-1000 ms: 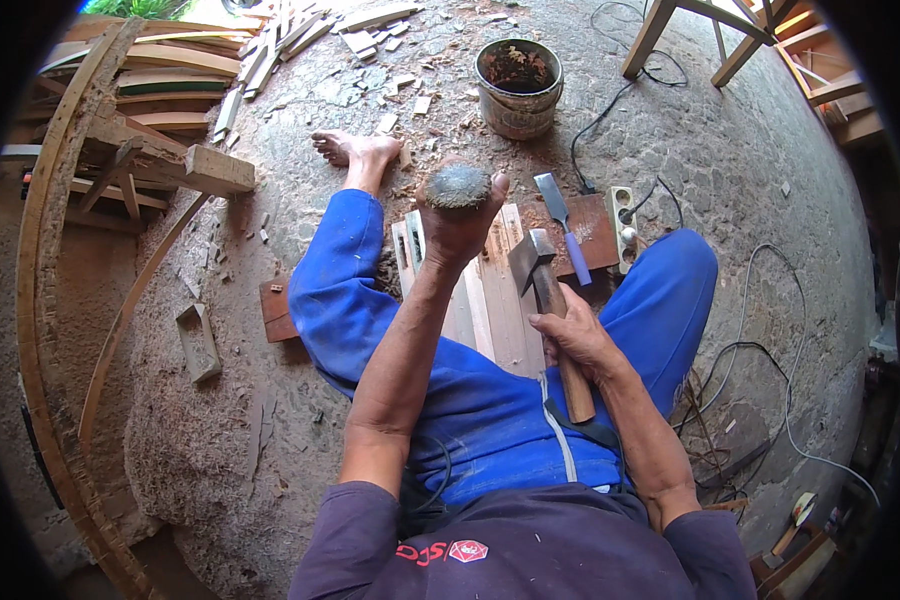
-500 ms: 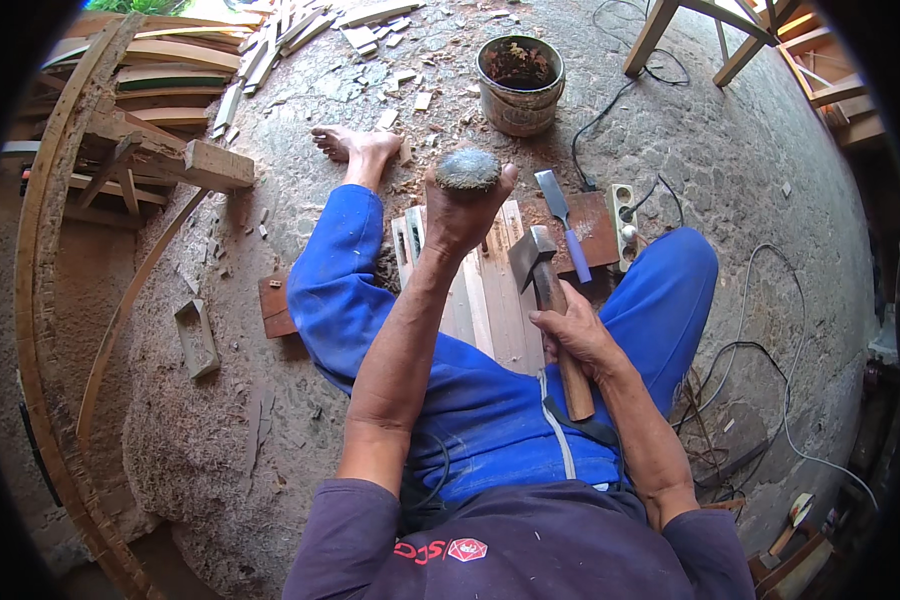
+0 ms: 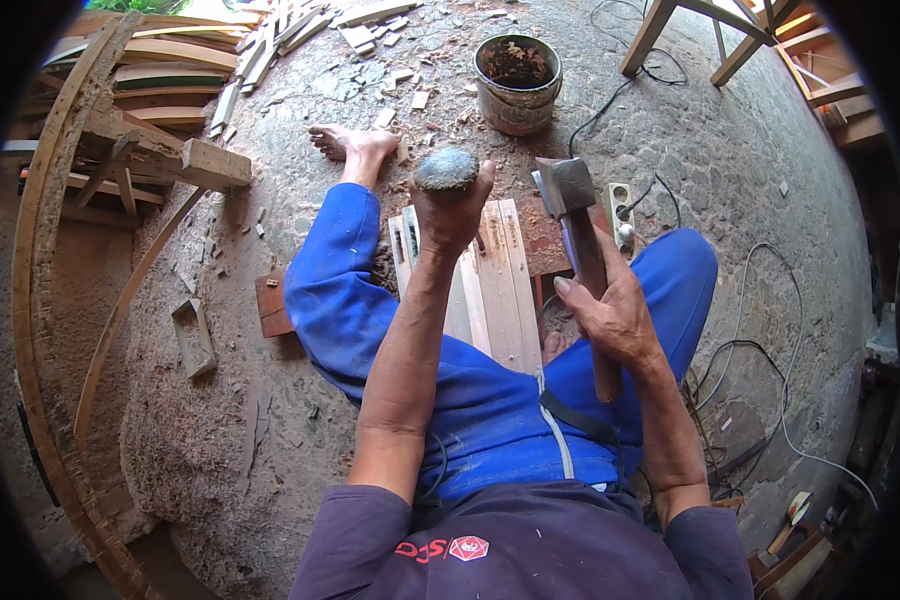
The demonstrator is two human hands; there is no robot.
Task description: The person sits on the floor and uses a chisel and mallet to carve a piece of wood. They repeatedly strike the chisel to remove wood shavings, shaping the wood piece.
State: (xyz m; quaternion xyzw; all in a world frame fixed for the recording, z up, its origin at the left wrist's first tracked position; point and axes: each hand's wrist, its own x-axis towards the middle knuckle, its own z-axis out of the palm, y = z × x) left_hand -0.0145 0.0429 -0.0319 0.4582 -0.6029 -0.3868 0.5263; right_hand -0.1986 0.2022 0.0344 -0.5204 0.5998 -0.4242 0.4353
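My left hand (image 3: 448, 222) is closed around an upright tool; only its round, battered grey top (image 3: 447, 169) shows above the fist, and its lower end is hidden. Below it, several pale wooden strips (image 3: 507, 300) lie side by side between my legs, some with slots cut in them. In my right hand (image 3: 618, 312) is a hammer (image 3: 592, 255), gripped by its wooden handle, head raised to the right of the left fist. Behind the hammer lies a chisel with a purple handle (image 3: 567, 245), mostly covered, on a reddish-brown board (image 3: 538, 222).
A dirty bucket (image 3: 518, 85) stands ahead, with wood offcuts (image 3: 420, 100) and shavings around it. A white power strip (image 3: 621, 215) and cables (image 3: 740, 343) lie to the right. On the left are a small wooden box (image 3: 194, 338) and a curved wooden frame (image 3: 45, 250).
The hammer has risen and moved away and to the right with my right hand, now covering much of the purple-handled chisel. My left fist has shifted slightly left.
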